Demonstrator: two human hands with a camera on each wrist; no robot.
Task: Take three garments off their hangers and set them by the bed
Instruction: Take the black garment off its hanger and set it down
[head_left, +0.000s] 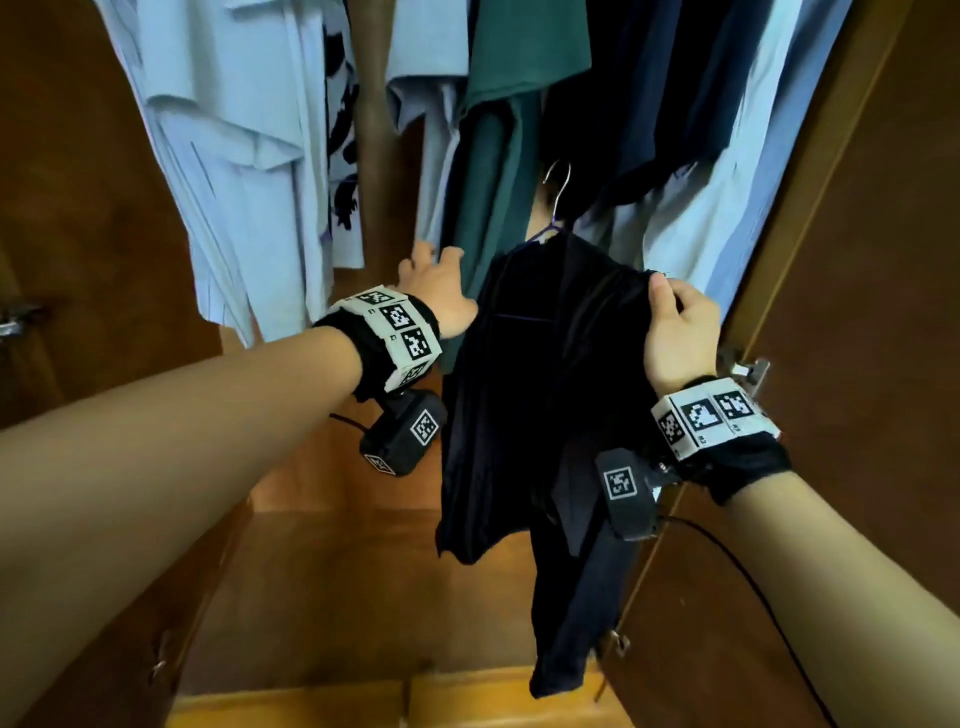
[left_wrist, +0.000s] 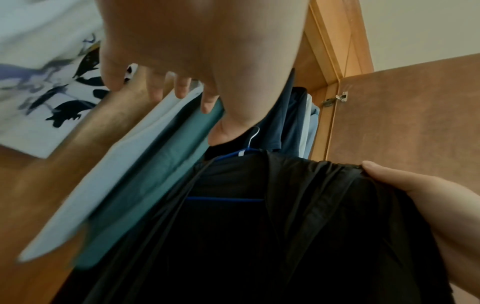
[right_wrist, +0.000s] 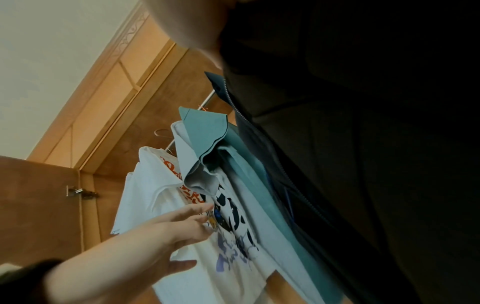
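Observation:
A black garment (head_left: 540, 395) hangs on a blue wire hanger (head_left: 558, 197), off the rail, in front of the open wardrobe. My right hand (head_left: 675, 322) pinches its bunched right shoulder, thumb on top; the left wrist view shows the same grip (left_wrist: 394, 181) on the black garment (left_wrist: 259, 236) and the hanger's blue bar (left_wrist: 223, 199). My left hand (head_left: 441, 291) is open, fingers spread toward the green shirt (head_left: 498, 171) beside it, holding nothing. In the right wrist view the left hand (right_wrist: 182, 232) reaches with straight fingers at a printed white tee (right_wrist: 161, 195).
Pale blue shirts (head_left: 234, 130), a printed white tee (head_left: 343, 114) and dark navy garments (head_left: 675, 78) hang close together on the rail. Brown wardrobe doors (head_left: 857, 260) stand open on both sides, with hinges. A wooden shelf (head_left: 363, 571) lies below.

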